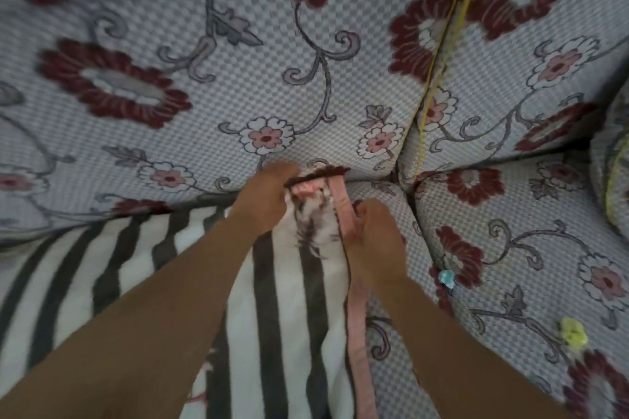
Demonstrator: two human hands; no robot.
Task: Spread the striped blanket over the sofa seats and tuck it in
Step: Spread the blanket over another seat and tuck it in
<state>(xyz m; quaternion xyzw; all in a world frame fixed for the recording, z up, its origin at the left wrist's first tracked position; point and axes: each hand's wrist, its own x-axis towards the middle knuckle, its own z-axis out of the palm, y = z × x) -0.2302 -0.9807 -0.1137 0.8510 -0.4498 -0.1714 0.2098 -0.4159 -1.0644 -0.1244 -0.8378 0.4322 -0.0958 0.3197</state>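
Blanket (272, 299) lower centre on seat, stripes running toward crease at backrest (238, 85). Left hand (262, 201) grip clamped on bunched corner at frame centre; right hand (371, 235) pinches pink edge (357, 333), just beside. Crease directly above both.

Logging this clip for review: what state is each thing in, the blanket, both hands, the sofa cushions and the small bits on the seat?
striped blanket: spread over the left seat, corner bunched at the back crease
pink edge trim: lying along the blanket's right side
left hand: gripping the bunched corner
right hand: closed on the trim
right seat cushion: uncovered
blue scrap: loose on seat
yellow scrap: loose on seat
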